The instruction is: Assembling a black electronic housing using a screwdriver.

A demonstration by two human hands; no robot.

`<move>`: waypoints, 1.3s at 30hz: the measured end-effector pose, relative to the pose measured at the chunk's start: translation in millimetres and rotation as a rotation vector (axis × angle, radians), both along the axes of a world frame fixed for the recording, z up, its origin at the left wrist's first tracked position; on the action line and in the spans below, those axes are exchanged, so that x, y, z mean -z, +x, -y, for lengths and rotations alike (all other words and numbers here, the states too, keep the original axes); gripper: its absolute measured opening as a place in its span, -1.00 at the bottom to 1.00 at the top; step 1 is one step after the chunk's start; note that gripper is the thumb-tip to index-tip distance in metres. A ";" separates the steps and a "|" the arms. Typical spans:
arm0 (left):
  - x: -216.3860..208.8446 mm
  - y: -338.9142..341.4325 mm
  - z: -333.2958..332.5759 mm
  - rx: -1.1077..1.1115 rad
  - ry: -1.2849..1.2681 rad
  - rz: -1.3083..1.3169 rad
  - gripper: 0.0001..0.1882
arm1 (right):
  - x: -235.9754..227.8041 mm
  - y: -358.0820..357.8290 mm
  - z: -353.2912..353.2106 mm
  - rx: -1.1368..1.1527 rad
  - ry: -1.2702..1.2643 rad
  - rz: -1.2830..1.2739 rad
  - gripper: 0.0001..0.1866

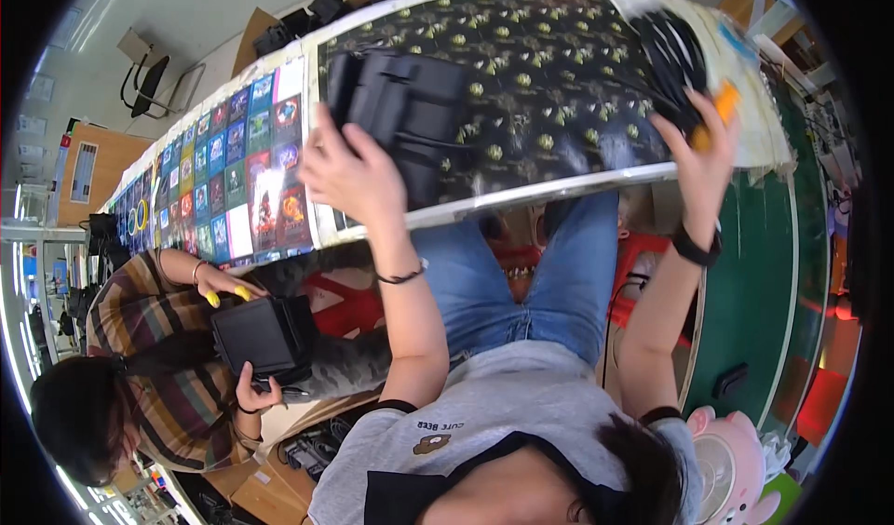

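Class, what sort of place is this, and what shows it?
Probably a workshop: a long table bearing coiled black cables, a co-worker holding a black boxy item, and a cardboard box of black items.

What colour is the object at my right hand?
The object is orange; see the head view.

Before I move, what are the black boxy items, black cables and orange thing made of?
Black boxy items: probably matte plastic, perhaps leatherette, from dull faces and straight edges. Black cables: likely rubber or plastic sheathing, satin, from smooth bends and pale highlights. Orange thing: probably plastic, from its solid colour; finish unclear.
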State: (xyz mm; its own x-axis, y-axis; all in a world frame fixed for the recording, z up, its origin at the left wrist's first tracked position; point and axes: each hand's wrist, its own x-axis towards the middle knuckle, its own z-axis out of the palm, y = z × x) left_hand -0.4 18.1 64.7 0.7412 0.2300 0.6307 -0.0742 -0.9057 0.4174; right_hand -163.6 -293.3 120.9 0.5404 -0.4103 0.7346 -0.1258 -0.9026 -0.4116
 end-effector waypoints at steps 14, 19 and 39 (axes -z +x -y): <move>33.5 -43.5 -90.5 0.135 -0.098 0.467 -0.72 | 87.4 140.3 -150.5 -0.704 0.547 -0.341 -0.28; 107.6 -123.1 -97.1 0.691 0.033 0.267 -0.74 | 78.9 105.6 -90.0 -0.659 0.330 -0.030 -0.32; 355.3 -468.0 -196.6 -0.273 -0.965 -1.520 -0.86 | 104.5 35.3 53.5 -0.218 0.854 -0.205 -0.71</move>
